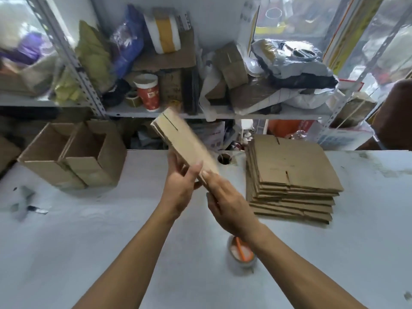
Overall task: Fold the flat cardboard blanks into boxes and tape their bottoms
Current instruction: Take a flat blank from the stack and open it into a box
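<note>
I hold one flat cardboard blank [182, 139] tilted up above the white table [89, 241], its far end pointing toward the shelf. My left hand [181, 186] grips its near end from the left, fingers curled around the edge. My right hand [225, 201] pinches the same near end from the right. A stack of several flat blanks [292, 175] lies on the table to the right. Two folded boxes [73, 157] stand open side by side at the left. A roll of tape [242, 255] sits on the table under my right wrist.
A cluttered metal shelf [200, 113] runs behind the table, with a red paper cup [148, 92], bags and cardboard scraps. A round hole [224, 158] is in the tabletop near the stack. Small tape scraps [29, 206] lie at the left.
</note>
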